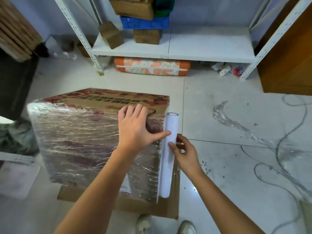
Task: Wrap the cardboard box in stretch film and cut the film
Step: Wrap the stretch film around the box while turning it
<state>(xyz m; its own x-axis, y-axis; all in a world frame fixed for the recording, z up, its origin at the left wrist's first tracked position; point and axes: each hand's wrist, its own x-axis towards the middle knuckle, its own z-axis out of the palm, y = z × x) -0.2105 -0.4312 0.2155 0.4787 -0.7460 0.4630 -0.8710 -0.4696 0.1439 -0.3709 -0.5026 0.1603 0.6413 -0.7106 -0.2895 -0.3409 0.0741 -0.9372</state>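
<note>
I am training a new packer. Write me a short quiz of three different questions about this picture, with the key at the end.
1. True or false: the film roll stands upright against the right corner of the cardboard box.
2. Which hand holds the roll? A) the left hand B) the right hand C) both in a full grip
3. Fill in: a crumpled scrap of film lies on the ___, right of the box.

Key: 1 true. 2 B; the left hand presses flat on the wrapped side of the box, only its thumb reaching the roll. 3 floor.
</note>
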